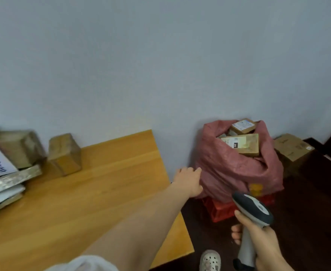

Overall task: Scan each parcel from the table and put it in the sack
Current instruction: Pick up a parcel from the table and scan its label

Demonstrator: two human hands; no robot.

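1. Far left, a stack of flat packets (0, 182) lies on the desk (106, 173), the top one white with blue print.
2. Behind the stack sits a cardboard box (17, 147), blurred, close to the wall.
3. Just to its right, a small box (64, 153) stands alone on the desk, also near the wall.
4. Across the desk stretches a bare forearm, and the left hand (189, 180) is out past the desk's right edge, fingers loosely spread and holding nothing. It is right at the sack's side; whether it touches cannot be told.
5. The sack (235, 173), pinkish red and crumpled, stands against the wall with its mouth open.
6. Inside it, a long parcel (243, 143) lies on top with its label up, and a smaller parcel (243, 125) sits behind it.
7. Under the sack, a red crate (221, 210) shows on the dark floor.
8. In front, the scanner (252, 210) points up and left, and the right hand (258, 237) grips its handle, fingers wrapped round it.
9. Below it, a light shoe (209, 260) peeks in at the bottom edge.
10. Far right, a brown carton (291, 147) rests on the floor just beside the sack.
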